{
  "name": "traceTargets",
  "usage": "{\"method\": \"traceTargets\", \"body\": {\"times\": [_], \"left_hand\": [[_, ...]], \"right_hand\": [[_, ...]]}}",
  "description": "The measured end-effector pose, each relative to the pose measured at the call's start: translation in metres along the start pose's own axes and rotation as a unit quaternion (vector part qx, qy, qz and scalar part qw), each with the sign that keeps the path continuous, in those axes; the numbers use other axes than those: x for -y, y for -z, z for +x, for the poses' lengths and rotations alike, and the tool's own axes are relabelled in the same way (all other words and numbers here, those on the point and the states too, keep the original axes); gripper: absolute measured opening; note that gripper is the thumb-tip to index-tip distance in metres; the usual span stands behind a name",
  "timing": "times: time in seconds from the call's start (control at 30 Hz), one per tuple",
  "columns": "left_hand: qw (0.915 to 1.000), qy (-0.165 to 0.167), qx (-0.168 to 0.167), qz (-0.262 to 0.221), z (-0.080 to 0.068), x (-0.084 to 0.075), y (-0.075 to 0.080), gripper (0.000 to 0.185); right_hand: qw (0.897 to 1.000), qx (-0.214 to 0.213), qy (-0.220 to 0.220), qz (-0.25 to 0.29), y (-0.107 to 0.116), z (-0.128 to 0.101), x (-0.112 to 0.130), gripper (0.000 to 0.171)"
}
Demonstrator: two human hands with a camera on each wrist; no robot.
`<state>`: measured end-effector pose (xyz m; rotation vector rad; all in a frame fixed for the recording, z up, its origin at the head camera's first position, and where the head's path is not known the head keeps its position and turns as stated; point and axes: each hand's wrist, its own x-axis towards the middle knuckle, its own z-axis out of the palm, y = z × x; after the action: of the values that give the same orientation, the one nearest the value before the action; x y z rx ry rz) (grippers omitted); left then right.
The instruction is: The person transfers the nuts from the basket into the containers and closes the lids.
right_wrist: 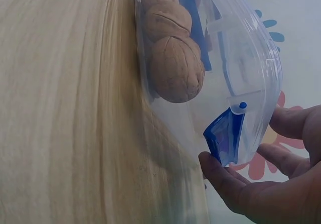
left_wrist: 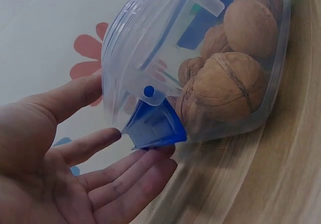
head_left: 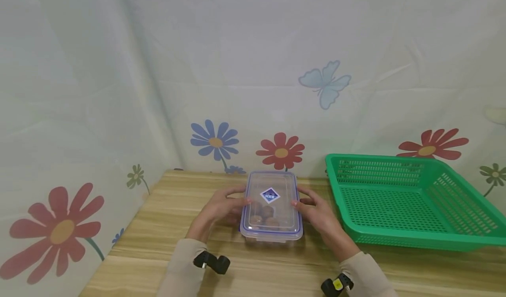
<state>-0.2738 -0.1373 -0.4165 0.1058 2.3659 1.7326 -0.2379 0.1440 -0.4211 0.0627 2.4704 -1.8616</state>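
Observation:
A clear plastic food container (head_left: 272,202) with a blue-edged lid and a diamond label lies lengthwise before me on the wooden table. Several walnuts (left_wrist: 230,83) sit inside it, gathered toward its near end in the head view. My left hand (head_left: 223,207) holds its left side, thumb on the lid's edge and fingers at a blue side latch (left_wrist: 155,126), which sticks outward. On the opposite side my right hand (head_left: 316,209) holds it likewise, thumb at the lid rim and a fingertip touching the other blue latch (right_wrist: 225,136), also angled out.
A green perforated plastic basket (head_left: 395,233) stands to the right of the container, near my right hand. Behind the wooden table (head_left: 158,226) hangs a pale curtain (head_left: 245,68) printed with flowers and a butterfly. Black wrist cameras are strapped to both sleeves.

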Motion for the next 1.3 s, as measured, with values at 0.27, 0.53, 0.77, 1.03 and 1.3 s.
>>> {"method": "traceTargets", "body": {"times": [0.27, 0.53, 0.77, 1.03, 1.3], "left_hand": [[0.9982, -0.008, -0.049, 0.032, -0.002, -0.006, -0.004, 0.068], [0.9964, -0.018, -0.079, 0.024, -0.005, -0.015, -0.01, 0.067], [0.9943, -0.026, -0.094, 0.042, -0.006, -0.017, -0.012, 0.061], [0.9898, -0.04, -0.122, 0.063, -0.006, -0.019, -0.019, 0.05], [0.9835, -0.045, -0.148, 0.094, -0.005, -0.022, -0.023, 0.049]], "right_hand": [[1.0, 0.0, 0.004, 0.002, 0.001, 0.0, 0.0, 0.058], [1.0, 0.001, 0.009, 0.002, 0.002, 0.001, 0.0, 0.059], [1.0, 0.003, 0.009, 0.001, 0.002, 0.002, -0.001, 0.058], [1.0, 0.003, 0.012, -0.004, 0.002, 0.002, 0.0, 0.059], [1.0, 0.002, 0.011, -0.008, 0.002, 0.003, -0.001, 0.058]]}}
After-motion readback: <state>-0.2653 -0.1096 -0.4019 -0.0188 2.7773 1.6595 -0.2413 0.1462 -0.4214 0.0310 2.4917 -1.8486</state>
